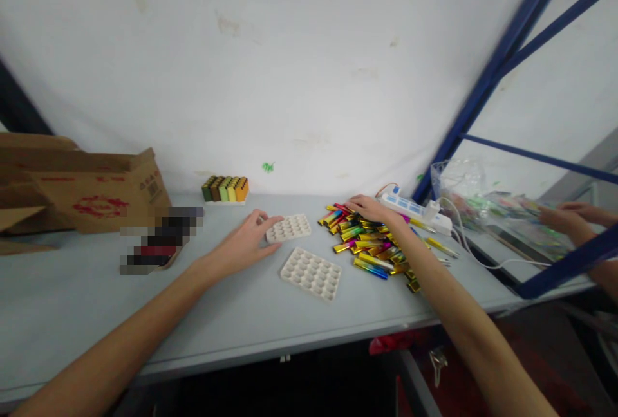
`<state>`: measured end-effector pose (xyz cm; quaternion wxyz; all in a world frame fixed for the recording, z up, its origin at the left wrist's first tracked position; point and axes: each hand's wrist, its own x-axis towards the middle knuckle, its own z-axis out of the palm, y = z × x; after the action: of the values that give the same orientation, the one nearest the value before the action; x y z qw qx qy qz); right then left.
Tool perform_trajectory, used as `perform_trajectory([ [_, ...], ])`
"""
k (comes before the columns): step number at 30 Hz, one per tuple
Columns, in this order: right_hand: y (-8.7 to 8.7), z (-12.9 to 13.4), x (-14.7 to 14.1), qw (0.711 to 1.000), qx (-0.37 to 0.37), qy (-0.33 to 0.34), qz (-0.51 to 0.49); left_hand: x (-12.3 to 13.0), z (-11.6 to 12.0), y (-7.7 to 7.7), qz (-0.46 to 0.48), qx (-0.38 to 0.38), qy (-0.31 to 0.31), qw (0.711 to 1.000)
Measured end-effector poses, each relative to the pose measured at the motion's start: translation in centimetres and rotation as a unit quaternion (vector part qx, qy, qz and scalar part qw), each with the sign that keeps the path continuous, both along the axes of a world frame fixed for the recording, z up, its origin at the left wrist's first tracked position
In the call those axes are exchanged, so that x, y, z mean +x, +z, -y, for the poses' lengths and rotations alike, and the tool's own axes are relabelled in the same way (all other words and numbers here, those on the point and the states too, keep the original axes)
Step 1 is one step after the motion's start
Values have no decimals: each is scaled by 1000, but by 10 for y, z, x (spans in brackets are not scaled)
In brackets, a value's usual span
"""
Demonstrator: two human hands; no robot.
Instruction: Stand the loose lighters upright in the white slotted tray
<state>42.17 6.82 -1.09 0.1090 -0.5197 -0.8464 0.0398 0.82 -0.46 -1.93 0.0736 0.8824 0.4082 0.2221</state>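
Observation:
My left hand is at the left end of a white tray with rows of round hollows. Its index finger reaches over the tray's corner and the thumb lies along the near side, so the tray sits between them. A second white tray of the same kind lies flat just nearer to me, untouched. My right hand rests palm down on the far side of a pile of shiny metallic sleeves in gold, blue, green, red and purple. Its fingers look stretched out; the undersides are hidden.
Against the wall stands a block of upright coloured lighters on a white base. At left are an opened cardboard box and a pixelated dark object. A power strip, blue frame and another person's hands are at right.

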Motion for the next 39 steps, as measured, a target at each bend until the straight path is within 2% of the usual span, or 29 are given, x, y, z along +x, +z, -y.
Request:
perform_trajectory([
  [4,-4,1,-4,1000,27,-9,-1,-3,-8,-8,-18,-22,1,1000],
  [8,-6,-2,0,998,35,-54,10,-6,-16,-11,-15,-27,-17,999],
  [16,-6,-8,21,993,18,-113,26,-7,-17,-2,-27,-24,-16,999],
  [21,2,-9,22,988,18,-151,19,-1,-18,0,-24,-33,-24,999],
  [25,14,-2,20,988,19,-156,8,3,-15,5,-15,-47,-35,998],
  [27,21,13,15,986,36,-161,0,5,-5,11,-11,-48,-40,998],
  [29,29,43,5,984,74,-161,-21,6,10,18,-21,-49,-72,996],
  [31,35,86,-8,976,160,-112,-100,9,27,24,-35,-43,-126,990],
  [33,38,136,-20,972,187,-74,-122,12,43,25,-43,-23,-182,982],
  [36,29,202,-26,982,165,-63,-63,14,56,17,-59,-34,-229,971],
  [39,6,238,-20,985,152,-81,-26,11,57,9,-57,-44,-228,971],
])
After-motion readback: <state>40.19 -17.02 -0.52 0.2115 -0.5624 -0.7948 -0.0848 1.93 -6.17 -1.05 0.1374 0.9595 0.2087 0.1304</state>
